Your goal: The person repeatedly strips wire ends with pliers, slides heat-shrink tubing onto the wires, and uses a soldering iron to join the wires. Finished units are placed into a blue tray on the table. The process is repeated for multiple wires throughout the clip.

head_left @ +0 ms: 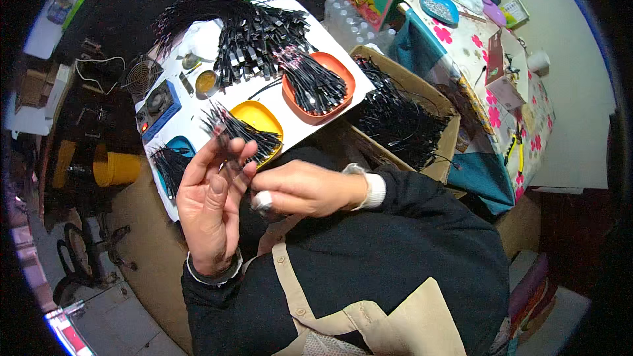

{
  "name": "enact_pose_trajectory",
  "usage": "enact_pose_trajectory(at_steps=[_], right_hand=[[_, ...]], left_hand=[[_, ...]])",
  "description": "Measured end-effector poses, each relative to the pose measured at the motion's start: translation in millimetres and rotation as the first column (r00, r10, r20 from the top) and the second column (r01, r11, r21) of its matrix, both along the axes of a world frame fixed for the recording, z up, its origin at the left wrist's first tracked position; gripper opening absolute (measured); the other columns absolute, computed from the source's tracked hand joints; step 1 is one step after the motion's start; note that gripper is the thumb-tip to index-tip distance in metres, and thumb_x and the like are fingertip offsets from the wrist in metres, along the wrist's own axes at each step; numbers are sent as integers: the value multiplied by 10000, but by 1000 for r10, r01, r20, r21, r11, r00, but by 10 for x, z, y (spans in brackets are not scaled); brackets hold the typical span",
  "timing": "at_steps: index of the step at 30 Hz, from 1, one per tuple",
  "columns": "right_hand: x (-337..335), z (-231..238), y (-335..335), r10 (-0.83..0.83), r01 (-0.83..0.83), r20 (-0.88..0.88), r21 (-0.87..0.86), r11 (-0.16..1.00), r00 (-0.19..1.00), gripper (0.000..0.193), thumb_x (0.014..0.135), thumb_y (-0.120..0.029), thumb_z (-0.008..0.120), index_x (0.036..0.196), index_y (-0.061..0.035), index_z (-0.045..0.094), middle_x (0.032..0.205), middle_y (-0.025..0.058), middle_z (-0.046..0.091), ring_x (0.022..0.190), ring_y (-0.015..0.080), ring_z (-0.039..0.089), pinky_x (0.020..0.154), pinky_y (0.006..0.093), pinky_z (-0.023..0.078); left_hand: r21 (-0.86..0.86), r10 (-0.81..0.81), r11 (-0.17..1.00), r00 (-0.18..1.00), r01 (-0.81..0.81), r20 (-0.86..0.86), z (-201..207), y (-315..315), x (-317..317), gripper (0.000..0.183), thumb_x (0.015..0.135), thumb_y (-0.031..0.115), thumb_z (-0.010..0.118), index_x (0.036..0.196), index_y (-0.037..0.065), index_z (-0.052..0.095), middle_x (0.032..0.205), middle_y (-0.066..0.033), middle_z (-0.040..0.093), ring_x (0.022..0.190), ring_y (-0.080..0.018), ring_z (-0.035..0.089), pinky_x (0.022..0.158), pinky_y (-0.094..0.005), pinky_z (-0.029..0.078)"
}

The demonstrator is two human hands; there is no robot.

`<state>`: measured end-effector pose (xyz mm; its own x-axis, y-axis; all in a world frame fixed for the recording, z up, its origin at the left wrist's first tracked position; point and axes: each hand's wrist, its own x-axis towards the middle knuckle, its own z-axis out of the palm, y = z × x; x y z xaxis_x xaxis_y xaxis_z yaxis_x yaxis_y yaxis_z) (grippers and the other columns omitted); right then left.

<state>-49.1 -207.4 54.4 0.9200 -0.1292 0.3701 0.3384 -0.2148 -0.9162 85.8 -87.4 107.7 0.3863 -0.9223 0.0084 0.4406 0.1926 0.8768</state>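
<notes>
My left hand [212,204] is raised palm-up in front of the white table, its fingers curled round a small bunch of thin black cables [231,166], smeared by motion. Close beside it is my right hand [310,188], closed, with a white wrapping on one fingertip; dark strands show under its fingers, but blur hides how they are held. Just beyond both hands lies a yellow tray [258,115] with black cables in it. Further right stands an orange tray [351,81] of cables with reddish ends. A blue tray [181,142] with more cables is at the left.
A big heap of black cables with plugs [254,36] covers the table's far part. A blue device [158,111] and a small round tin [206,82] sit at left. Right of the table are a cardboard box [438,168] of cables and a flower-patterned tablecloth [471,69].
</notes>
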Motion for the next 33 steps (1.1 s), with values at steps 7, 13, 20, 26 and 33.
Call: enact_pose_trajectory(at_steps=[7, 13, 20, 26, 33], right_hand=[[-1933, 746, -792, -726, 740, -161, 50, 671, 669, 316, 932, -304, 504, 972, 3, 568, 865, 29, 566, 716, 109, 482, 613, 231, 371], [-2243, 458, -1321, -847, 783, -436, -392, 483, 305, 287, 1006, -215, 485, 1103, 27, 607, 861, 9, 567, 758, 86, 503, 658, 255, 398], [-1715, -1464, -2379, -627, 314, -752, -556, 770, 206, 365, 923, -271, 518, 835, 71, 609, 785, 256, 620, 771, 373, 628, 694, 438, 470], [-1710, -1555, -2293, -952, 481, -304, -837, 260, -15, 324, 945, -261, 535, 882, 43, 628, 708, 185, 636, 648, 297, 662, 620, 410, 497], [-622, -443, -1122, -855, 709, -245, -480, 517, 458, 150, 912, -127, 575, 933, 9, 635, 739, 147, 636, 639, 223, 620, 611, 326, 470]], left_hand=[[191, -57, 981, 985, 25, 164, -294, 112, 213, 364, 939, 53, 545, 1284, -50, 490, 1131, -152, 615, 1002, -191, 621, 839, -264, 516], [397, 38, 877, 861, -272, 508, -790, 497, 526, 191, 927, 42, 582, 1086, -51, 634, 923, -48, 657, 723, -64, 548, 658, -184, 442], [81, 25, 619, 122, -781, 992, -1158, 480, 1432, 124, 859, 102, 623, 902, -7, 663, 773, -153, 644, 675, -263, 629, 630, -350, 488], [102, -274, 366, -2, -925, 962, -1296, 147, 2310, 414, 871, 363, 611, 769, -34, 670, 809, -269, 652, 808, -448, 640, 707, -509, 500], [157, -332, 323, 44, -933, 942, -1389, 7, 2480, 348, 813, 293, 696, 729, -43, 667, 791, -265, 653, 801, -442, 641, 719, -505, 500]])
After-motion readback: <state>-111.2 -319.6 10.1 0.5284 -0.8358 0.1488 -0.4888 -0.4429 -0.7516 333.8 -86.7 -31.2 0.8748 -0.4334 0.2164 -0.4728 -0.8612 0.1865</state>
